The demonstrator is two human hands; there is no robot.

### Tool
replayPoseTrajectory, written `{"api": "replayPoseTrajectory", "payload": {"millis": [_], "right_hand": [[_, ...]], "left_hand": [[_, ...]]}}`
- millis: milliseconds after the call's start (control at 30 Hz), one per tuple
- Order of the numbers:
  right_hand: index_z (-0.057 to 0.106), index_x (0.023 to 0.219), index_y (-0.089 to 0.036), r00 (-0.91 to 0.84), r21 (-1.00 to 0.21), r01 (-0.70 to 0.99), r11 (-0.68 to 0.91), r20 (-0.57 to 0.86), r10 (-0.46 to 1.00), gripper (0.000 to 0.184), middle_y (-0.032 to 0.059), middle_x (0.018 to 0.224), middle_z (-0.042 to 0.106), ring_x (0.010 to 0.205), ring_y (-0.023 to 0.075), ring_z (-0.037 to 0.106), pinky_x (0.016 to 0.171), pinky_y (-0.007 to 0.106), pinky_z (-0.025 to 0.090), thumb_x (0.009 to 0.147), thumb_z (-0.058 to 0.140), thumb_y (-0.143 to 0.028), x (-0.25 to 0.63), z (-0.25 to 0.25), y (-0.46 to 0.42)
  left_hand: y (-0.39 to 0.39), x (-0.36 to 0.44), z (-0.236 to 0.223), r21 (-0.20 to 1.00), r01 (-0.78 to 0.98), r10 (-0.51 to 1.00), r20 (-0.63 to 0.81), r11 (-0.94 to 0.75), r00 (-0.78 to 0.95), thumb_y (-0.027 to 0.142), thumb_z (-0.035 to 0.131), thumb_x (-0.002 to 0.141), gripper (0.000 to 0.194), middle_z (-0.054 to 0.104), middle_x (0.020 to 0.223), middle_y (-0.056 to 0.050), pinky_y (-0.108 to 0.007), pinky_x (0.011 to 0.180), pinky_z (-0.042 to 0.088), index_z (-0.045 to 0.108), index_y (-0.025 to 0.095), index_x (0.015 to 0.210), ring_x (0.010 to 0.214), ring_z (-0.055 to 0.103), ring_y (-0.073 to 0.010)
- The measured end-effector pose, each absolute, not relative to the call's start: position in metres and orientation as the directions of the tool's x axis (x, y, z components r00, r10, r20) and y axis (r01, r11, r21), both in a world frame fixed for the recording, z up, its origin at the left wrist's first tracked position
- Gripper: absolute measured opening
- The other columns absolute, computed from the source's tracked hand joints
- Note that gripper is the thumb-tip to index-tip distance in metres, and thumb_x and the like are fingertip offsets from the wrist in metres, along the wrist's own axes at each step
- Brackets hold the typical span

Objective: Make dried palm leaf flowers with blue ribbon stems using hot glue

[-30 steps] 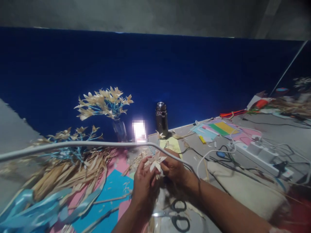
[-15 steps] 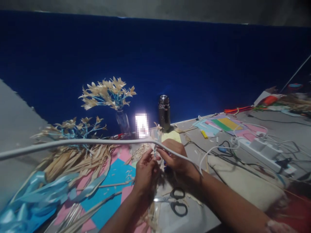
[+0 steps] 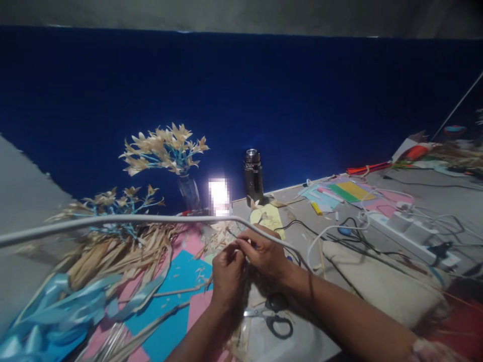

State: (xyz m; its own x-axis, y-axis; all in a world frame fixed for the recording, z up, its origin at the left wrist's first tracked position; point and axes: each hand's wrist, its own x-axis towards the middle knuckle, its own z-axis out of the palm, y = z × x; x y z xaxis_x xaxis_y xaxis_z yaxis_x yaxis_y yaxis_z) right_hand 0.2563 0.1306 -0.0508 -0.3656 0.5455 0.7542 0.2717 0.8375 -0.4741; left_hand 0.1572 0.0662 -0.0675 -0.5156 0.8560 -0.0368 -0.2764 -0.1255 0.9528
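My left hand and my right hand meet over the middle of the table, fingertips pinched together. Between them is a thin light-blue flower stem, mostly hidden by the fingers. Pale shavings and husk pieces lie just beyond the fingertips. Black-handled scissors rest below my right wrist, partly in its shadow. A white cable runs across the view, in front of the right hand's upper edge.
Dried-husk flowers on blue stems stand in a glass vase. Beside a glowing screen is a dark flask. Blue ribbon and husk strips lie left; a power strip and a pale cloth bundle lie right.
My right hand has turned over and its fingers have closed in against the left fingertips. The stem, upright between the fingers before, now slants to the upper left.
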Motion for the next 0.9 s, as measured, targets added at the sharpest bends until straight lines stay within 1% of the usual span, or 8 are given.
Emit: {"api": "replayPoseTrajectory", "payload": {"millis": [200,267,333,400,467,533,733,900], "right_hand": [[0.072,0.093,-0.021,-0.424,-0.401,0.276,0.874,0.765,0.485,0.015,0.0054,0.086,0.074,0.081,0.0177,0.066,0.074,0.027,0.046,0.098,0.057,-0.023,0.258,-0.053,0.121],[0.071,0.091,-0.02,-0.426,-0.387,0.231,0.892,0.785,0.451,0.018,0.0066,0.085,0.073,0.081,0.0187,0.066,0.075,0.028,0.046,0.099,0.055,-0.024,0.259,-0.05,0.118],[0.071,0.086,-0.019,-0.414,-0.462,0.209,0.862,0.757,0.506,0.021,0.0058,0.08,0.072,0.077,0.0184,0.065,0.072,0.028,0.045,0.098,0.056,-0.026,0.259,-0.048,0.118],[0.071,0.082,-0.019,-0.396,-0.65,0.185,0.737,0.637,0.661,0.018,0.0035,0.076,0.071,0.071,0.0166,0.063,0.068,0.027,0.044,0.094,0.061,-0.026,0.256,-0.048,0.121],[0.072,0.08,-0.019,-0.406,-0.843,0.114,0.526,0.443,0.799,0.013,0.0012,0.074,0.07,0.068,0.0148,0.061,0.063,0.025,0.043,0.089,0.066,-0.027,0.253,-0.049,0.125],[0.071,0.079,-0.018,-0.449,-0.946,0.012,0.324,0.285,0.847,0.014,-0.0001,0.073,0.069,0.066,0.014,0.06,0.061,0.024,0.044,0.084,0.071,-0.031,0.249,-0.051,0.129],[0.07,0.079,-0.017,-0.567,-0.96,-0.265,-0.093,0.077,0.82,0.028,0.0009,0.076,0.068,0.07,0.0162,0.063,0.066,0.028,0.052,0.071,0.082,-0.042,0.242,-0.063,0.132],[0.072,0.083,-0.018,-0.555,-0.937,-0.293,-0.188,0.006,0.832,0.034,0.003,0.082,0.07,0.076,0.0182,0.066,0.07,0.031,0.054,0.067,0.087,-0.044,0.242,-0.071,0.132]], "left_hand": [[0.065,0.151,-0.065,0.976,-0.134,0.822,0.069,-0.173,-0.565,0.028,0.08,0.067,0.017,0.064,0.061,0.0,-0.02,0.049,0.039,0.071,0.014,0.064,0.056,0.053,-0.0114],[0.065,0.148,-0.062,0.968,-0.171,0.82,0.056,-0.185,-0.57,0.028,0.081,0.067,0.02,0.059,0.057,0.002,-0.018,0.047,0.036,0.068,0.015,0.061,0.052,0.05,-0.0092],[0.066,0.145,-0.06,0.945,-0.271,0.821,-0.004,-0.184,-0.571,0.031,0.083,0.068,0.024,0.054,0.053,0.005,-0.017,0.043,0.033,0.065,0.016,0.063,0.046,0.046,-0.0072],[0.067,0.142,-0.059,0.916,-0.365,0.828,-0.072,-0.166,-0.556,0.035,0.085,0.068,0.027,0.049,0.05,0.007,-0.016,0.041,0.031,0.065,0.017,0.068,0.041,0.042,-0.006],[0.068,0.141,-0.059,0.899,-0.414,0.831,-0.117,-0.144,-0.544,0.038,0.086,0.068,0.029,0.047,0.049,0.009,-0.016,0.039,0.031,0.066,0.017,0.074,0.039,0.04,-0.0054],[0.066,0.141,-0.057,0.897,-0.421,0.83,-0.132,-0.132,-0.542,0.039,0.087,0.068,0.031,0.046,0.05,0.009,-0.015,0.04,0.033,0.067,0.017,0.076,0.039,0.041,-0.0049],[0.065,0.142,-0.051,0.899,-0.422,0.842,-0.132,-0.121,-0.523,0.034,0.09,0.063,0.031,0.049,0.053,0.007,-0.014,0.04,0.033,0.069,0.014,0.073,0.043,0.043,-0.0044],[0.064,0.141,-0.049,0.917,-0.388,0.846,-0.137,-0.088,-0.516,0.035,0.088,0.065,0.029,0.047,0.052,0.007,-0.015,0.04,0.033,0.068,0.015,0.07,0.043,0.041,-0.0051]]}}
